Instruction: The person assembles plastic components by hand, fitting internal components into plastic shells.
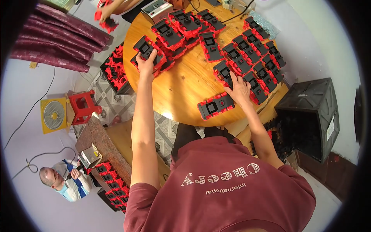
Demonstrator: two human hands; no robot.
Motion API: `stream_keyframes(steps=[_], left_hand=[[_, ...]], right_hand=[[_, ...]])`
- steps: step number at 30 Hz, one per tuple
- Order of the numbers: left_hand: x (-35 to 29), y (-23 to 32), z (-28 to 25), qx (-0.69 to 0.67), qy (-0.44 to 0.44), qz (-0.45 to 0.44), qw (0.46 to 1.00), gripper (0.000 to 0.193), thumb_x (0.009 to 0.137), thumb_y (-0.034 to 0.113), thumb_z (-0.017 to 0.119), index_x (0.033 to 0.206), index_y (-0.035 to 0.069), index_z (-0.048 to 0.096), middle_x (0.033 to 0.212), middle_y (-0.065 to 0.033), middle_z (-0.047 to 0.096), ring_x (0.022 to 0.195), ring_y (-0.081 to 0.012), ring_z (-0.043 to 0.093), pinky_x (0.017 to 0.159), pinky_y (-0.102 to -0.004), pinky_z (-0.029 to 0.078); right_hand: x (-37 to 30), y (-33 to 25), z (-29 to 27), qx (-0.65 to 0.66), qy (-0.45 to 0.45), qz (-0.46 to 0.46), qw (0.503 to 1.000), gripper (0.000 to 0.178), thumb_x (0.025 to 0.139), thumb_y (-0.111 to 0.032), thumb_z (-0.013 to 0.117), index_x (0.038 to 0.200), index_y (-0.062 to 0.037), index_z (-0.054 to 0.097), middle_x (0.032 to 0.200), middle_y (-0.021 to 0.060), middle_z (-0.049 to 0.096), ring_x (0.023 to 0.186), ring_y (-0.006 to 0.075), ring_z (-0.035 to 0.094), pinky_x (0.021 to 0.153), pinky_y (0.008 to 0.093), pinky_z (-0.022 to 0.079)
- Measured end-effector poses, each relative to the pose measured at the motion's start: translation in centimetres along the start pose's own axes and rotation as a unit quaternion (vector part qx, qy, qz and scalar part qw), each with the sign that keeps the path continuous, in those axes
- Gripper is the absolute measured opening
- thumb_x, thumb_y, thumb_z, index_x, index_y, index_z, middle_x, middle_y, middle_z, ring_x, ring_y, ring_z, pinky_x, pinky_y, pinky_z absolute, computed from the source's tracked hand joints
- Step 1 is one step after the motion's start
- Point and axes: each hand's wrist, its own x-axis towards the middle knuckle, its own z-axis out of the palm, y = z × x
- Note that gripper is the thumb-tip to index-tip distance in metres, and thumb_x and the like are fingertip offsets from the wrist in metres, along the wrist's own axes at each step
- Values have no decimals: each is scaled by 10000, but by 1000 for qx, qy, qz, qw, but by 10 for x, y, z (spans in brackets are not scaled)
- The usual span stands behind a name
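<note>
Maroon shirt (224,189) closest below. Left hand (147,63) closed around a red-and-black casing (146,48) at the far-left heap. Right hand (239,89) flat, fingers spread, probably pressing a row casing (224,73). Single casing (215,105) just beside it on round wooden desk (185,89). Black bin (313,116) well right.

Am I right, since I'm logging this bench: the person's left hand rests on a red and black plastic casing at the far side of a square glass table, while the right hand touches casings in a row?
Not quite. The head view shows a round wooden table, not square glass. The rest holds: the left hand rests on a red and black plastic casing at the far side, and the right hand touches casings in a row.
</note>
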Motion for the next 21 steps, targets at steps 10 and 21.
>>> stream_keyframes(steps=[10, 21], left_hand=[[27, -15, 11, 91, 20, 13, 996, 1037, 682, 400, 888, 1425, -40, 315, 1355, -231, 460, 1181, -294, 542, 1002, -376, 463], [-15, 26, 12, 124, -7, -23, 992, 1004, 799, 396, 806, 1469, -38, 197, 1322, -224, 482, 1172, -260, 530, 982, -365, 448]], right_hand=[[-7, 8, 10, 63, 137, -83, 985, 776, 753, -179, 785, 1432, -123, 415, 1315, 171, 473, 1133, 383, 520, 1006, 460, 406], [3, -45, 19, 90, 175, -216, 956, 626, 732, -206, 766, 1299, -76, 535, 1129, 176, 555, 1085, 355, 561, 948, 458, 436]])
